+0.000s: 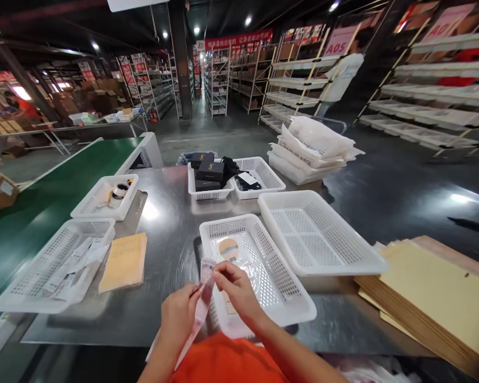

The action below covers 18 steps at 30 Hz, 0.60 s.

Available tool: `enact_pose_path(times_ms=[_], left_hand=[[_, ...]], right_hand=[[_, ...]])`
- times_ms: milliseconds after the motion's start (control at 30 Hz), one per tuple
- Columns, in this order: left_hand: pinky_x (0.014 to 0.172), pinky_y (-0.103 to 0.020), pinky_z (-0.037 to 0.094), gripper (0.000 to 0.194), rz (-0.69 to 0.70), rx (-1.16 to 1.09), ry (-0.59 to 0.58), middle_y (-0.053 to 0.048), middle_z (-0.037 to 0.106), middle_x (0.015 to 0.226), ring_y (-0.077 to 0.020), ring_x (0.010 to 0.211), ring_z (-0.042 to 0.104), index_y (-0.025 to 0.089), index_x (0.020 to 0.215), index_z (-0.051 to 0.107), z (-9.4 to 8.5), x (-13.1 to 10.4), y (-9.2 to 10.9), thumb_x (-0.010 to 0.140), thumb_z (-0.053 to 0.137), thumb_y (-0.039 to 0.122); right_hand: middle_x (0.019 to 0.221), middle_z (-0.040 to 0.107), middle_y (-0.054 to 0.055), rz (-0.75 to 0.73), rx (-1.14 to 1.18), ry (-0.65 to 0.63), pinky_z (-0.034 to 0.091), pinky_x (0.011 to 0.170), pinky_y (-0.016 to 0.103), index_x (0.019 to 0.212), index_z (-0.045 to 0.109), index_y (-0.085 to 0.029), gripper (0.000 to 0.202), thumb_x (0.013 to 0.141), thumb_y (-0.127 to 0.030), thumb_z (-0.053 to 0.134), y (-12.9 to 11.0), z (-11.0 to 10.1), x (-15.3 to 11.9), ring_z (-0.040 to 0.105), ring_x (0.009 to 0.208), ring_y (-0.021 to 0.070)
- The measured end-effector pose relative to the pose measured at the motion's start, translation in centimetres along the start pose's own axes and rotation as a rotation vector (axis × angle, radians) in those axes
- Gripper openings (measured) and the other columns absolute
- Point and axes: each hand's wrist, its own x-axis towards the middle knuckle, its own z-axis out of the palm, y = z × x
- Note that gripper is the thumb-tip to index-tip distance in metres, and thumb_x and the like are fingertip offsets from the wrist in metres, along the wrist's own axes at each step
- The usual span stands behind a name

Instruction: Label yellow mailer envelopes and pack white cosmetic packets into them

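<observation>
A long pinkish printed paper strip (201,311) hangs in front of me, its lower end reaching down past my left forearm. My left hand (178,310) is closed on the strip, thumb on top. With its fingers pinched, my right hand (236,289) grips the strip's upper edge. Just beyond both hands sits a white perforated basket (279,266). In it lie a round tan piece (228,248) and clear plastic packets (252,274); my right forearm covers part of its near end.
Around lie another white basket (321,234), a basket of paper slips (27,282), a yellow envelope (123,260), a tape basket (90,199), black boxes (211,171) and stacked brown envelopes (439,298). A green conveyor (64,183) runs left. A person (341,74) stands by the shelves.
</observation>
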Motion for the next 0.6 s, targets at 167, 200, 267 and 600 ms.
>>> enact_pose_path(times_ms=[167, 200, 267, 600], left_hand=[[0.059, -0.027, 0.033, 0.026, 0.075, 0.009, -0.168, -0.005, 0.067, 0.063, -0.0196, 0.061, 0.060, 0.022, 0.064, 0.065, -0.9, -0.6, -1.3, 0.084, 0.055, 0.034], [0.059, -0.026, 0.035, 0.027, 0.074, -0.028, -0.186, -0.004, 0.067, 0.063, -0.0193, 0.062, 0.061, 0.022, 0.065, 0.066, -1.1, -0.7, -1.8, 0.085, 0.053, 0.035], [0.064, -0.026, 0.041, 0.028, 0.059, -0.145, -0.176, -0.004, 0.069, 0.068, -0.0198, 0.068, 0.063, 0.020, 0.073, 0.068, -1.7, -1.0, -2.9, 0.087, 0.051, 0.037], [0.078, -0.033, 0.051, 0.025, -0.181, -0.418, 0.206, -0.009, 0.072, 0.086, -0.0243, 0.084, 0.065, 0.016, 0.080, 0.074, -6.4, -2.1, -8.7, 0.072, 0.054, 0.028]], right_hand=[[0.065, 0.051, -0.002, 0.021, 0.048, 0.324, 0.039, 0.058, 0.026, 0.069, 0.058, -0.019, 0.032, 0.076, -0.049, 0.067, -1.0, -2.8, 2.6, 0.045, 0.062, 0.0131], [0.064, 0.050, -0.003, 0.023, 0.026, 0.387, 0.038, 0.058, 0.026, 0.069, 0.058, -0.020, 0.032, 0.075, -0.050, 0.067, -0.9, -3.7, 2.9, 0.044, 0.061, 0.0131], [0.062, 0.048, -0.003, 0.055, -0.042, 0.445, 0.039, 0.058, 0.026, 0.069, 0.058, -0.020, 0.033, 0.074, -0.051, 0.066, -0.1, -5.3, 3.0, 0.043, 0.060, 0.0135], [0.062, 0.063, 0.008, 0.115, -0.695, -0.274, 0.046, 0.059, 0.042, 0.051, 0.069, -0.028, 0.030, 0.068, -0.046, 0.052, 9.9, -1.7, -0.4, 0.062, 0.060, 0.0271]])
